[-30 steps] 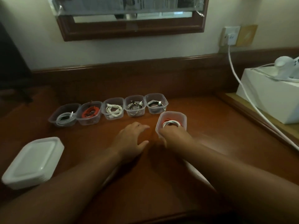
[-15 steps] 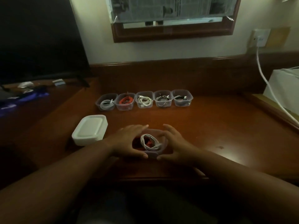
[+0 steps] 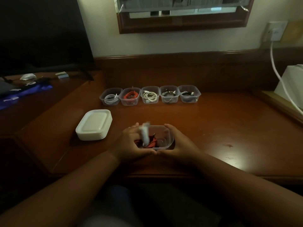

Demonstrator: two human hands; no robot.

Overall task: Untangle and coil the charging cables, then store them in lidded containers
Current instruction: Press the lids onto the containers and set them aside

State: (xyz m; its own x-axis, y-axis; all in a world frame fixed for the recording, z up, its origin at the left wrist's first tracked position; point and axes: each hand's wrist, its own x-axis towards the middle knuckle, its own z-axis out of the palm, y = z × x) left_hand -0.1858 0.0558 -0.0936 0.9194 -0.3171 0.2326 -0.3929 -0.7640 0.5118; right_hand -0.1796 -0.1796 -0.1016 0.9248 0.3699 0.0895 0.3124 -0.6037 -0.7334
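A clear plastic container (image 3: 166, 138) sits near the desk's front edge between my hands. My right hand (image 3: 177, 144) curls round its right side. My left hand (image 3: 129, 144) is at its left side and holds a blurred white coiled cable (image 3: 145, 135) over the tub. A red cable (image 3: 151, 144) lies inside the tub. Further back stands a row of several open tubs (image 3: 150, 96), each with a coiled cable. A stack of white lids (image 3: 95, 125) lies to the left.
The wooden desk (image 3: 221, 128) has a raised back rail. A white box (image 3: 291, 86) with a white cord (image 3: 277, 72) from the wall socket stands at the right. A dark screen and small items sit on the lower surface at the left.
The tub was pulled from beside the row toward the front edge. Both hands closed round it, and the white cable has risen out of the tub in my left hand.
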